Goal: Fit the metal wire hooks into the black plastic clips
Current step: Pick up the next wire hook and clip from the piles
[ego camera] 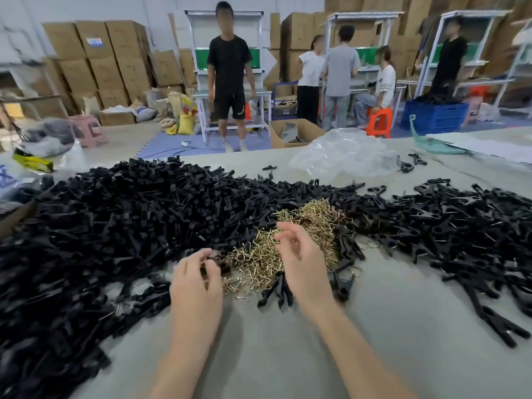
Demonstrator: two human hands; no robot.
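Observation:
A wide heap of black plastic clips (121, 214) covers the left and middle of the grey table (288, 355), and a second spread of clips (449, 220) lies on the right. Between them sits a pile of brass-coloured metal wire hooks (259, 260). My left hand (195, 283) rests at the left edge of that pile with its fingers curled round a black clip (213, 262). My right hand (299, 260) hovers over the hooks, its fingers loosely bent; a small glint shows at the fingertips, too small to tell as a held hook.
A crumpled clear plastic bag (345, 154) lies at the back of the table, a teal piece (431, 145) beside it. Beyond stand a person in black (230, 76), other people at shelving, cardboard boxes (95, 64), a blue crate (434, 116) and an open box (293, 132).

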